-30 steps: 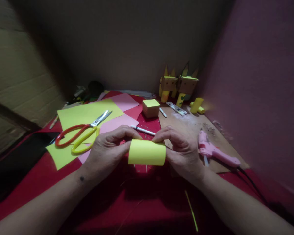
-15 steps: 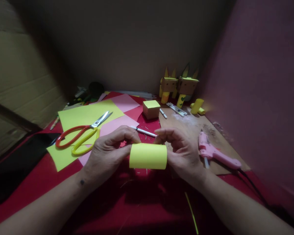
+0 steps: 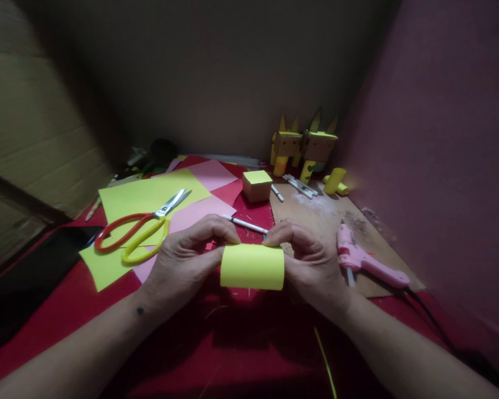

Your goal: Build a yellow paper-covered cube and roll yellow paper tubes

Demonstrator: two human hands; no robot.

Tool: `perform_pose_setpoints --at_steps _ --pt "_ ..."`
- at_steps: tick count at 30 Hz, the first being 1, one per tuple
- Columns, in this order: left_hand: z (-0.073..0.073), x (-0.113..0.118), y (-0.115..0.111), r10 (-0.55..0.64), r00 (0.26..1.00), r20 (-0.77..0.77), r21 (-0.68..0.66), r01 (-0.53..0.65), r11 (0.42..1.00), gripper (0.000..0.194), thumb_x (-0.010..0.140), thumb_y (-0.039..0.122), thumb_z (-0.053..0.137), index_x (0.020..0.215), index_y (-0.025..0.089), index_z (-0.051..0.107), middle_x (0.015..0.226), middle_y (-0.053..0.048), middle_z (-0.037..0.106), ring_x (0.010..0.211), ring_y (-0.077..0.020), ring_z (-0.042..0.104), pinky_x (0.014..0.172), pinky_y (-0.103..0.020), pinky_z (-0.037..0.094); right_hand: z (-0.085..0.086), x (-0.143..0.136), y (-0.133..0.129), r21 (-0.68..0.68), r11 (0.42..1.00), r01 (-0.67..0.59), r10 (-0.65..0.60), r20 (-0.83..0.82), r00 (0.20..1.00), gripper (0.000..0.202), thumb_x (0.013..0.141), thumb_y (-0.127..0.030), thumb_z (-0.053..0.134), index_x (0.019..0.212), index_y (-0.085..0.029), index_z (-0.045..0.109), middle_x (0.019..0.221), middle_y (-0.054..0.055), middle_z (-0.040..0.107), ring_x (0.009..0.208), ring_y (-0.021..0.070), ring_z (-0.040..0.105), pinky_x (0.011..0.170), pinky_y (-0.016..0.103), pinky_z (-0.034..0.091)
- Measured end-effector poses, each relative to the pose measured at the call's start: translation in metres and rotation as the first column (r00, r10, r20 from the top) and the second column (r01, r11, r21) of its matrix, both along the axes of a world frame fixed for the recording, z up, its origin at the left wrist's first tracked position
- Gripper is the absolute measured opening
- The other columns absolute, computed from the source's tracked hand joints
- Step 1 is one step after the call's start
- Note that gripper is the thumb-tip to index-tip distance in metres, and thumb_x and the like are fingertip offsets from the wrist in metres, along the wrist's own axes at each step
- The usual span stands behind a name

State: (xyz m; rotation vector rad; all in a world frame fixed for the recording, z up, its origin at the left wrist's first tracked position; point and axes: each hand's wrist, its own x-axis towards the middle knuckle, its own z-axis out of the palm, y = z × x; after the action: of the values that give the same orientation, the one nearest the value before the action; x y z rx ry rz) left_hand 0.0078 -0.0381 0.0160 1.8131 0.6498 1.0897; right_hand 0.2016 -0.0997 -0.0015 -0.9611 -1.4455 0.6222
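A curled piece of yellow paper (image 3: 251, 269) is held above the red table, bent into a rounded roll shape. My left hand (image 3: 191, 249) pinches its left end between thumb and fingers. At the right end, my right hand (image 3: 310, 257) grips it in the same way, with its index finger on the upper edge. Behind the paper lies a white pen (image 3: 247, 224). Red-and-yellow-handled scissors (image 3: 145, 224) rest on yellow sheets to the left of my left hand. A pink glue gun (image 3: 366, 257) lies to the right of my right hand.
A small cardboard box (image 3: 256, 188) with a yellow top sits farther back. Two box-headed paper figures (image 3: 319, 145) stand at the rear, near yellow paper tubes (image 3: 335, 180) and several markers (image 3: 300, 186). Brown cardboard (image 3: 316, 208) lies under the glue gun. Pink sheets (image 3: 214, 173) overlap at left.
My right index finger has come down onto the paper's upper edge, which now dips slightly. The roll has shifted very slightly; the things on the table stay put.
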Motion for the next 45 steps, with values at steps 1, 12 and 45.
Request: perform_pose_setpoints --at_steps 1,12,45 --pt "0.000 0.000 0.000 -0.004 1.000 0.006 -0.004 0.004 1.000 0.012 0.082 0.015 0.069 0.074 0.023 0.070 0.080 0.001 0.066 0.080 -0.0151 0.061 0.072 -0.025 0.049 0.000 -0.001 0.000 -0.025 1.000 -0.001 0.000 -0.019 1.000 0.021 0.078 -0.003 0.064 0.082 -0.023 0.068 0.081 -0.002 0.063 0.076 0.0137 0.058 0.069 0.028 0.047" --pt "-0.002 0.006 -0.002 0.087 0.993 0.083 -0.172 -0.072 0.982 0.018 0.077 0.019 0.076 0.094 0.021 0.071 0.094 -0.002 0.072 0.084 -0.0166 0.067 0.070 -0.023 0.055 -0.008 -0.002 0.007 -0.187 0.981 -0.057 0.005 -0.270 0.963 0.024 0.072 -0.009 0.074 0.089 -0.025 0.068 0.079 -0.003 0.065 0.073 0.0133 0.059 0.065 0.026 0.051" --pt "0.005 0.005 0.004 0.119 0.989 0.091 -0.217 -0.097 0.971 0.061 0.071 0.022 0.080 0.124 0.024 0.050 0.106 -0.003 0.062 0.097 -0.0186 0.061 0.081 -0.030 0.054 -0.006 -0.010 0.028 -0.468 0.819 -0.332 -0.206 -0.780 0.591 0.025 0.059 -0.018 0.066 0.083 -0.022 0.058 0.066 -0.001 0.056 0.055 0.0129 0.050 0.052 0.029 0.050"
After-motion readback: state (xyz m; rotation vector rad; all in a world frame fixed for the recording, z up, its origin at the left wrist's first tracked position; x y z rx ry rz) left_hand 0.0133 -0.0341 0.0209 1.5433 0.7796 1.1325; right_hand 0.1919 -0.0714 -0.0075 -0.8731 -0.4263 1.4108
